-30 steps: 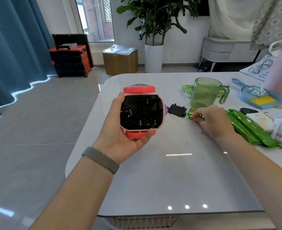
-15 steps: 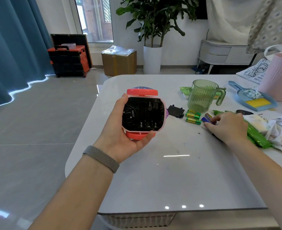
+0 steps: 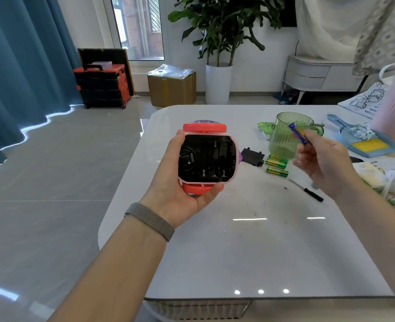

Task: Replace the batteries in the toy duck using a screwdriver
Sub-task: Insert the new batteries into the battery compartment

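two bare hands are seen above a white worktop [image 3: 250, 252]. the toy duck [image 3: 207, 158] is held at the centre of the frame in the left hand [image 3: 180, 182], its underside turned toward the camera, with the thumb laid along its left edge and the fingers [image 3: 216, 188] wrapped under its lower orange part, so the fingers are clamped on the toy. the black battery compartment [image 3: 215, 162] is uncovered and its slots are seen without cells. a grey mesh band [image 3: 150, 220] is worn on the left wrist.

a blue and yellow battery [image 3: 298, 133] is pinched between the thumb and fingertips of the right hand [image 3: 324, 163], raised off the worktop at the right of centre, tilted, in front of the green cup [image 3: 284, 135]. the black compartment cover [image 3: 252, 156] is laid on the worktop just right of the toy. three green batteries [image 3: 276, 165] are laid beside the cover, near the base of the cup. a small black-handled screwdriver [image 3: 308, 190] is laid below them, under the raised right hand, untouched. a blue dustpan with a yellow brush [image 3: 366, 142] is placed at the right, a pink container [image 3: 393, 112] behind it, and crumpled cloth [image 3: 387, 182] at the right edge.
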`<action>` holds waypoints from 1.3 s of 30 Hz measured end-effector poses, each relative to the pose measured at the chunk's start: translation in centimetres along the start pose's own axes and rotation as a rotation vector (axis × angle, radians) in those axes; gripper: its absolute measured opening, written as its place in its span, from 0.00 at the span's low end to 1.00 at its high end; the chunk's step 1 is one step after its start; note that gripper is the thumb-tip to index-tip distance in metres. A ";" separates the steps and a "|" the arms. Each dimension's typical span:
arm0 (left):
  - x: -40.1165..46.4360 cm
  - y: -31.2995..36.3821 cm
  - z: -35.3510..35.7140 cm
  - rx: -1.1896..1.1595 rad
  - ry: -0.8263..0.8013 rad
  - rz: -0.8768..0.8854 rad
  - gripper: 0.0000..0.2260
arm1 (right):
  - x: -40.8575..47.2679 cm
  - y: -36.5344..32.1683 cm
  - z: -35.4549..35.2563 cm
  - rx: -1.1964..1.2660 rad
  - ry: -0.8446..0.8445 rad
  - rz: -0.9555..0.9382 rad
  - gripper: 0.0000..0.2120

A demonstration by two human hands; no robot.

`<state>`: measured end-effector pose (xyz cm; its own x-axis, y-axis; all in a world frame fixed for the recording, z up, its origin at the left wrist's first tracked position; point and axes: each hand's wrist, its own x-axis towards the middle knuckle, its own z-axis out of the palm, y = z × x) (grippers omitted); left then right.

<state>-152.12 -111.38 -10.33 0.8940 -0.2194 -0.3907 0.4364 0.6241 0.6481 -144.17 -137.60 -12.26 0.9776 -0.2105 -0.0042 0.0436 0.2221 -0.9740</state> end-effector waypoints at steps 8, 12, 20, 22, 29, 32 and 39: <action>-0.2 0.5 -0.2 -0.008 -0.065 -0.049 0.24 | -2.6 -1.1 3.6 0.202 -0.208 0.074 0.09; -0.2 0.6 -0.4 -0.003 -0.073 -0.075 0.25 | -3.7 -1.2 5.4 0.186 -0.225 0.044 0.12; 0.0 1.0 -0.4 0.049 -0.086 -0.088 0.32 | -6.2 -2.0 8.4 0.239 -0.249 0.012 0.14; 0.0 1.0 -0.5 0.066 -0.110 -0.094 0.34 | -6.6 -2.0 8.8 0.233 -0.272 0.002 0.13; 0.2 1.2 -0.8 0.077 -0.134 -0.116 0.37 | -7.2 -2.1 8.8 0.188 -0.345 -0.070 0.08; 0.2 1.3 -0.8 0.078 -0.150 -0.117 0.37 | -7.1 -2.0 8.7 0.175 -0.362 -0.093 0.06; 0.4 1.3 -1.0 0.085 -0.161 -0.124 0.37 | -7.3 -2.1 8.4 0.121 -0.361 -0.143 0.08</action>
<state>-151.31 -109.91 -10.26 0.8348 -0.4113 -0.3659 0.5447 0.5208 0.6574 -149.63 -128.55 -8.29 0.9683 0.0958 0.2306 0.1877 0.3294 -0.9253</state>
